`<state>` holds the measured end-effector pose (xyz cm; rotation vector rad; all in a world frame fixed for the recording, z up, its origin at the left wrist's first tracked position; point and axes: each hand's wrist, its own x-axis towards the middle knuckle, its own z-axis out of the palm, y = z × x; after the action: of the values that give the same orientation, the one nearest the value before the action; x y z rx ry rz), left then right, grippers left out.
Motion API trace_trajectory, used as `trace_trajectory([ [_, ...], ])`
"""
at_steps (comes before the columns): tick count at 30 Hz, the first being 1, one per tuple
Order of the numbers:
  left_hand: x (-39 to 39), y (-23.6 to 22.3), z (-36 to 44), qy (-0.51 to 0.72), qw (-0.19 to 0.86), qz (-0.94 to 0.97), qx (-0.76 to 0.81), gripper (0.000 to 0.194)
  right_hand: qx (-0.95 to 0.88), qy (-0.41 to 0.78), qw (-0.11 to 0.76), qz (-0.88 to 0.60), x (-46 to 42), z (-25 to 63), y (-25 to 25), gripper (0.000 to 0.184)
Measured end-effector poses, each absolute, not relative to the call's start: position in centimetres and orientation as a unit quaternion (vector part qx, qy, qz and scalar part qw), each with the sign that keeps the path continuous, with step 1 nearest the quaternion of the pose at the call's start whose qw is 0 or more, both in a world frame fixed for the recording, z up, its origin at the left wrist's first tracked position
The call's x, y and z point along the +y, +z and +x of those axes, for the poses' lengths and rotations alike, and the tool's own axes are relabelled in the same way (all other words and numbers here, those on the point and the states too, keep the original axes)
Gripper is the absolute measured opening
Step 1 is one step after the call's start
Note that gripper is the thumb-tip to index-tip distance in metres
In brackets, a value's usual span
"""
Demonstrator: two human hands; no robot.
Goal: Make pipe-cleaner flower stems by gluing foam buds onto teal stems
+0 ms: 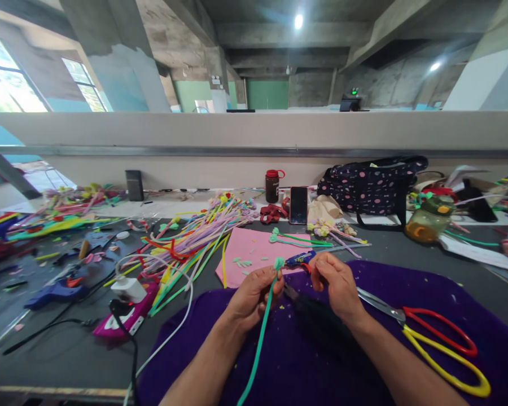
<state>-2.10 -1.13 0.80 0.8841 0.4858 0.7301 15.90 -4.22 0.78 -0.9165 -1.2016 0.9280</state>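
My left hand [258, 293] pinches a green pipe cleaner [262, 332]. Its top end is bunched into a small curled knot, and the long tail hangs down toward me. To the right, my right hand [334, 282] is closed, thumb against the curled fingers; whatever may be between them is hidden. A blue tool with red parts [300, 259] shows between the hands, its kind unclear. Beyond them, a green pipe cleaner piece with a curled head [275, 235] lies on a pink sheet [237, 248], near several short green bits [242, 263].
Large scissors [406, 321] with red and yellow handles lie on the purple cloth [186, 332]. At left are a pipe cleaner pile [203, 225], a pink power strip [129, 318] with cables and a blue glue gun [57, 293]. Behind stand a phone [298, 206], bottle [272, 187] and bag [368, 192].
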Motion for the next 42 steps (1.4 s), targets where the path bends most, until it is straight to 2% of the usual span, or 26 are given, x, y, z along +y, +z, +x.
trace_trajectory([
  [3, -1.2, 1.0, -2.0, 0.342, 0.802, 0.421, 0.251, 0.024, -0.536, 0.402, 0.616, -0.415, -4.1, 15.7, 0.7, 0.029],
  [13, -1.8, 1.6, -1.7, 0.390, 0.709, 0.480, 0.338, 0.022, -0.597, 0.399, 0.560, -0.413, -4.5, 14.7, 0.8, 0.017],
  [21, -1.9, 1.5, -1.5, 0.413, 0.664, 0.514, 0.352, 0.018, -0.605, 0.406, 0.556, -0.401, -4.9, 14.7, 1.2, 0.013],
  [33, -1.9, 1.8, -1.5, 0.406, 0.676, 0.504, 0.353, 0.021, -0.579, 0.433, 0.569, -0.392, -4.6, 15.0, 1.2, 0.017],
  [39, -1.9, 2.1, -1.6, 0.393, 0.683, 0.502, 0.357, 0.023, -0.594, 0.405, 0.567, -0.403, -4.4, 15.3, 1.0, 0.034],
  [42, -2.0, 2.0, -1.6, 0.394, 0.684, 0.502, 0.353, 0.023, -0.607, 0.398, 0.562, -0.397, -4.5, 15.2, 1.1, 0.025],
])
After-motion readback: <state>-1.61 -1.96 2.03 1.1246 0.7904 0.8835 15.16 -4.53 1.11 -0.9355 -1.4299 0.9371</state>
